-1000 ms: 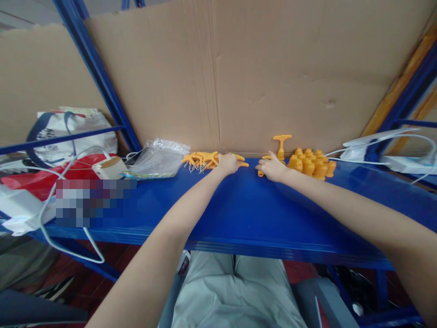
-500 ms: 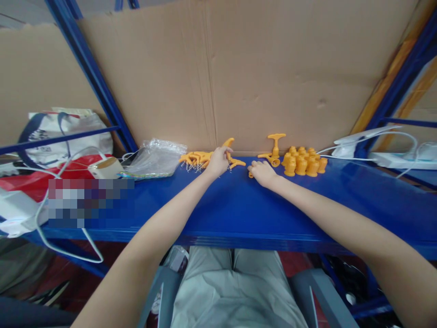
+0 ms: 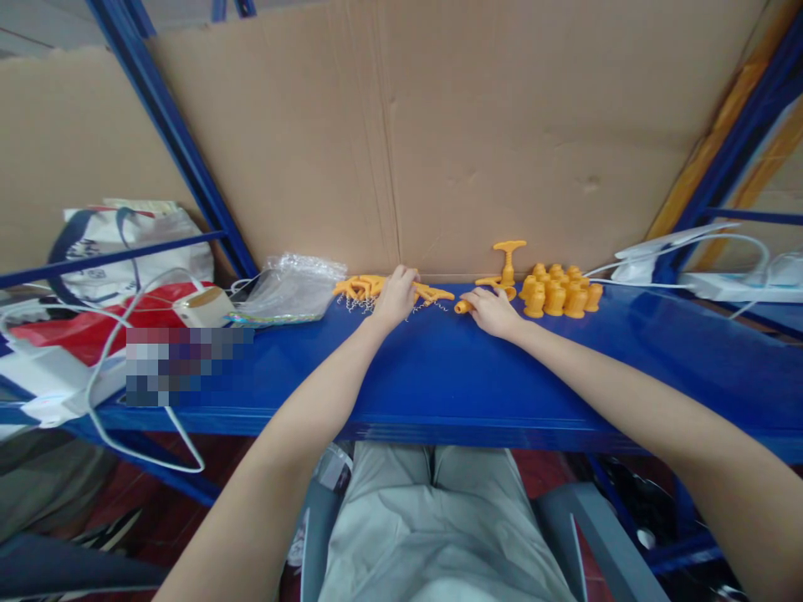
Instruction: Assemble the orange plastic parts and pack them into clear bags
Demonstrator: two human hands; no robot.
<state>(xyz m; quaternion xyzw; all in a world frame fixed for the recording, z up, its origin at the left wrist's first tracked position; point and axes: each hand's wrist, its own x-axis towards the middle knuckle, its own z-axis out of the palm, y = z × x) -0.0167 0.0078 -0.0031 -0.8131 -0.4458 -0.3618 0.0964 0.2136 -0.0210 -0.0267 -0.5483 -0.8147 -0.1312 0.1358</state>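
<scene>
My left hand is closed over a row of orange corkscrew handles with thin metal spirals. Its fingers are curled around one handle, most of which is hidden beneath them; another handle sticks out on the right. My right hand is wrapped around an orange corkscrew sleeve lying on its side, its open end pointing left. Just behind that hand, an assembled corkscrew stands with its T-shaped grip on top, beside another orange piece, partly hidden.
A cluster of upright orange sleeves stands to the right on the blue shelf. Clear plastic bags lie left of the handles. White cables, a power adapter and a cloth bag crowd the far left. Cardboard closes off the back.
The handle end that stuck up above my left hand no longer shows, and that hand sits lower over the pile. My right hand has shifted slightly right, exposing more of the sleeve.
</scene>
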